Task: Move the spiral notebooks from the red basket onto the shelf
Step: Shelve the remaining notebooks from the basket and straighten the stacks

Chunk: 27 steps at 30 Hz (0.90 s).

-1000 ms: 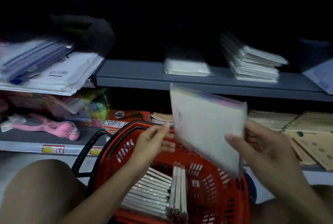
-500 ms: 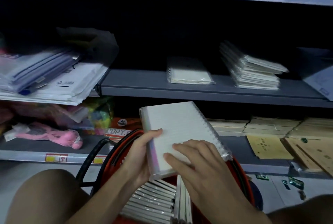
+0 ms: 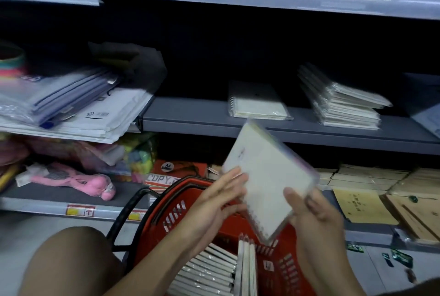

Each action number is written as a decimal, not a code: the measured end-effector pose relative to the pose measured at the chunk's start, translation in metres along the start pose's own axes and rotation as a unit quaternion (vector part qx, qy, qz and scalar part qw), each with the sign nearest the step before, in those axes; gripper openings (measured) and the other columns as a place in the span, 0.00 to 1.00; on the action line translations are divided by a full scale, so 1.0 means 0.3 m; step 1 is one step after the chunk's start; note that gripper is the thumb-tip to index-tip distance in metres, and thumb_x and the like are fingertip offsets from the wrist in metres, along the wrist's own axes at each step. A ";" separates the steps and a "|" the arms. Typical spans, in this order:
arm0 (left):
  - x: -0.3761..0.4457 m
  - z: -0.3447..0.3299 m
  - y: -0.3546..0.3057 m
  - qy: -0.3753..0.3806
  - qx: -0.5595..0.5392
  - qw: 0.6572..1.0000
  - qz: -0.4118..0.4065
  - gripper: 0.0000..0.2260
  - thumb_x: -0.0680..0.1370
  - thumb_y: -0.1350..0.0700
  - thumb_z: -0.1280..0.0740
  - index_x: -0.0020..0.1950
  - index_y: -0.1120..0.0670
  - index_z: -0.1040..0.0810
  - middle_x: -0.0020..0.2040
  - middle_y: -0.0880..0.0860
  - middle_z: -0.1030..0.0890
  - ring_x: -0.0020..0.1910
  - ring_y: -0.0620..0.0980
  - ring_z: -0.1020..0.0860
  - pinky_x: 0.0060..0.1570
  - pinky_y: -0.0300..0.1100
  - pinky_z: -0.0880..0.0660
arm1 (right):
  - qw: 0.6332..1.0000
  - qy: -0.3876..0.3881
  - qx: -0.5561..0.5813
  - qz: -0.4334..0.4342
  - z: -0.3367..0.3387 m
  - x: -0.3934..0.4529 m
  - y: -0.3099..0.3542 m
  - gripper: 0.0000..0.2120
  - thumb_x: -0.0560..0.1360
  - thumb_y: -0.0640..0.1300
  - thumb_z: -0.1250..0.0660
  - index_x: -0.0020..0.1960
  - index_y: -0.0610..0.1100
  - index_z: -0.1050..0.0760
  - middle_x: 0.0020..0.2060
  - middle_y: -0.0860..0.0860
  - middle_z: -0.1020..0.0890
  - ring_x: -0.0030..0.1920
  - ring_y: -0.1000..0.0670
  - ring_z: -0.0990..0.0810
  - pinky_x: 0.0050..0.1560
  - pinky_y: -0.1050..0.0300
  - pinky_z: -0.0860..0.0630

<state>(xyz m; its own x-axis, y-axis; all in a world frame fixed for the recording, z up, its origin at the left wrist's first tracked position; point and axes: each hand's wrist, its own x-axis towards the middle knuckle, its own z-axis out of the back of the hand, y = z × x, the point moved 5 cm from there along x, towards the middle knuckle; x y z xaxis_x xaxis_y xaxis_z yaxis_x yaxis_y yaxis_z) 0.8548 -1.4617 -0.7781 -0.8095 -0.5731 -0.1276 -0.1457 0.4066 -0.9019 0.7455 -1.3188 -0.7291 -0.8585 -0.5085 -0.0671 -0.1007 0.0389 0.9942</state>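
Gripping notebook [image 3: 266, 176], right hand [image 3: 316, 219]; box [image 3: 177, 172] reads "COPY" (A4 sticker).

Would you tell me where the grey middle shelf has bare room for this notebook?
The shelf is bare between the envelope pile and the small notebook stack, with a narrower gap before the tall stack. Further right is crowded.

The right hand [image 3: 314, 212] is raised, thumb lying across the face of what it grips, fingers curled behind. The left hand [image 3: 221, 198] sits just beside it, fingers straight, fingertips touching the same item's lower left edge.
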 end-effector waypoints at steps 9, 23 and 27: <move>-0.019 -0.057 -0.050 -0.017 0.114 0.992 -0.047 0.19 0.82 0.59 0.35 0.69 0.41 0.30 0.58 0.52 0.16 0.45 0.53 0.16 0.43 0.46 0.18 | 0.912 0.036 0.358 -0.198 -0.009 0.039 -0.055 0.21 0.77 0.46 0.35 0.70 0.47 0.27 0.64 0.40 0.20 0.65 0.40 0.22 0.70 0.39 0.33; 0.043 -0.091 -0.195 0.009 -0.023 0.994 -0.104 0.20 0.82 0.60 0.37 0.74 0.49 0.30 0.65 0.56 0.19 0.49 0.65 0.17 0.37 0.50 0.17 | 0.919 0.120 0.335 -0.168 -0.080 0.163 -0.020 0.20 0.74 0.40 0.37 0.66 0.45 0.26 0.58 0.40 0.17 0.61 0.35 0.19 0.50 0.37 0.19; 0.151 -0.094 -0.305 -0.010 -0.017 0.996 -0.083 0.14 0.83 0.62 0.41 0.68 0.54 0.25 0.61 0.55 0.16 0.55 0.55 0.16 0.43 0.46 0.17 | 0.939 0.166 0.265 -0.143 -0.120 0.286 0.079 0.15 0.78 0.41 0.35 0.63 0.38 0.27 0.57 0.40 0.16 0.60 0.39 0.18 0.56 0.43 0.19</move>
<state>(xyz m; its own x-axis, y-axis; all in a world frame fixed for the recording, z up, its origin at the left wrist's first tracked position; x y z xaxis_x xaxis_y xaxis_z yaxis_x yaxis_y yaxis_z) 0.8153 -1.5049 -0.6896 -0.7606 -0.6491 0.0135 -0.2962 0.3284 -0.8969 0.6876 -1.3926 -0.7084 -0.5625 -0.8005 -0.2070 -0.6148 0.2375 0.7521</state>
